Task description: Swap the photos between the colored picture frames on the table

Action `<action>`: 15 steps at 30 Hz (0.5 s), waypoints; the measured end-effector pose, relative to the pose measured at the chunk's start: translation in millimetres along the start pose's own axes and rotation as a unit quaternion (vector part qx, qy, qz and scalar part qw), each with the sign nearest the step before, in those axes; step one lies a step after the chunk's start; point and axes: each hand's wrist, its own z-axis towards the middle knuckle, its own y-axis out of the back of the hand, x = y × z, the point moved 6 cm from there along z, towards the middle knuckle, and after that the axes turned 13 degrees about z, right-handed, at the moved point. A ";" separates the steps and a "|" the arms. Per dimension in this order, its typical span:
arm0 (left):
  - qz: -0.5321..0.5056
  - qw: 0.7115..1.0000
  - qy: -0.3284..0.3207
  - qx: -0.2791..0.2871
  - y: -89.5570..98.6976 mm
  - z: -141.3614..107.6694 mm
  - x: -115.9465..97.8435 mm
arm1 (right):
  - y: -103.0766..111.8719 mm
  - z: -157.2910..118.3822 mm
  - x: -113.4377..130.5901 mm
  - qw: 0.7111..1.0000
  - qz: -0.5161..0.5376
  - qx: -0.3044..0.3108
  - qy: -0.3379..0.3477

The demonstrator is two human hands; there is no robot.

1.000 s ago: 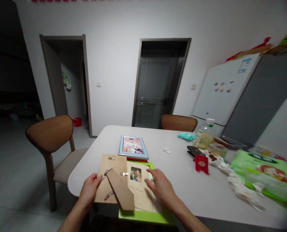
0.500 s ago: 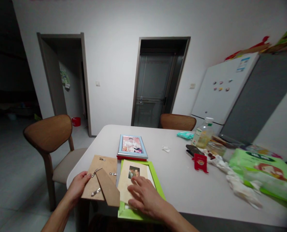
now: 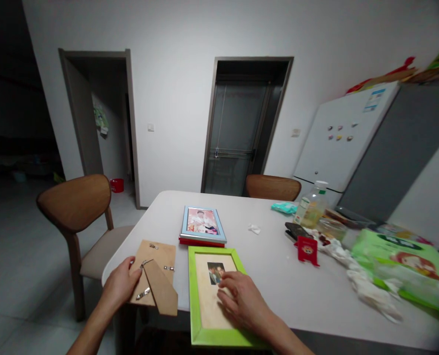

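Note:
My left hand (image 3: 122,283) grips the left edge of a brown picture-frame backing board (image 3: 160,256), thumb on top. The board has metal clips and a folded-down stand leg (image 3: 163,291). To its right lies a lime-green picture frame (image 3: 196,315) near the table's front edge. Inside its border sits a cream card (image 3: 208,305) with a small photo (image 3: 215,272) of two people. My right hand (image 3: 243,298) rests over the card's right side, fingers slightly bent and apart, holding nothing. Just beyond is a light-blue framed picture (image 3: 203,224) on something red.
On the white table (image 3: 256,271) are a crumpled tissue (image 3: 254,229), a red card-like item (image 3: 308,251), a dark phone-like object (image 3: 295,230), a bottle (image 3: 311,204) and a green tissue pack (image 3: 393,256). Wooden chairs (image 3: 75,202) stand left and behind.
The cream card has shifted right and now lies within the green frame's border. My right hand moved right with it. The backing board slid slightly left, leaving a gap beside the frame.

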 end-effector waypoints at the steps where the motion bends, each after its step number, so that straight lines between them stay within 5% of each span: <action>1: 0.012 1.000 -0.016 -0.015 1.9 -2.8 -4.6 | 4.6 1.2 -6.1 0.999 -0.009 -0.032 -0.020; 4: 0.028 0.996 -0.072 -0.045 1.0 -19.9 -29.7 | 17.3 3.4 -37.7 0.987 -0.046 -0.103 -0.117; 6: 0.014 0.993 -0.116 -0.036 -8.8 -39.6 -55.1 | 18.7 4.9 -61.1 0.979 -0.050 -0.097 -0.173; 11: -0.052 0.966 -0.214 0.138 -62.8 -98.7 -115.8 | 20.6 9.2 -84.9 0.970 0.047 -0.099 -0.215; 13: -0.028 0.956 -0.247 0.159 -76.9 -112.0 -128.6 | 21.9 6.3 -83.5 0.939 0.189 -0.116 -0.264; 15: -0.004 0.952 -0.261 0.161 -83.9 -116.0 -136.6 | 20.3 3.1 -72.0 0.865 0.387 -0.121 -0.295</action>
